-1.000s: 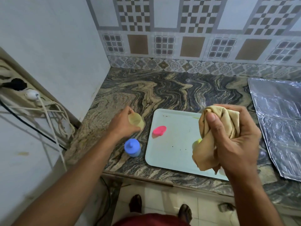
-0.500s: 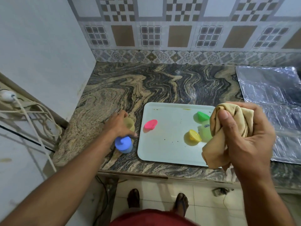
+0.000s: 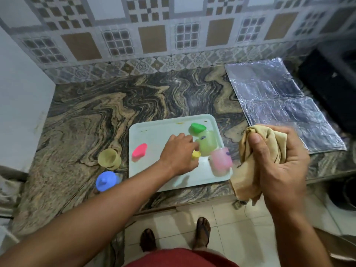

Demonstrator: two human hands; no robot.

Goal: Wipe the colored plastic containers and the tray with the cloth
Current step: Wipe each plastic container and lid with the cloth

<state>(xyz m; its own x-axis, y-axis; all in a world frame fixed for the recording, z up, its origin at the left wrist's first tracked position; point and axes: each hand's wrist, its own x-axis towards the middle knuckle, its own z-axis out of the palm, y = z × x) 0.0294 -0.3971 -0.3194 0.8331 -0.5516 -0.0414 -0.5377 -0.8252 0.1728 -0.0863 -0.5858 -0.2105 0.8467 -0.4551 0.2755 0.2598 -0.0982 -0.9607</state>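
Observation:
A pale tray [image 3: 154, 132] lies on the marble counter. On it are a pink lid [image 3: 139, 150], a green lid [image 3: 198, 127], a translucent green container [image 3: 209, 142], a pink container [image 3: 221, 160] and a small yellow lid [image 3: 196, 155]. Left of the tray, on the counter, stand a yellow container [image 3: 109, 158] and a blue lidded container [image 3: 105, 181]. My left hand [image 3: 179, 151] reaches over the tray with its fingertips at the yellow lid and the green container, gripping nothing visibly. My right hand [image 3: 279, 160] holds a bunched tan cloth [image 3: 248, 151] above the tray's right edge.
A sheet of foil [image 3: 279, 105] covers the counter to the right, with a black appliance [image 3: 331, 83] beyond it. A white wall bounds the left side and patterned tiles the back. The counter's front edge runs just below the tray.
My left hand let go of the yellow container beside the blue one and moved right over the tray. My right hand still holds the cloth. The view has shifted.

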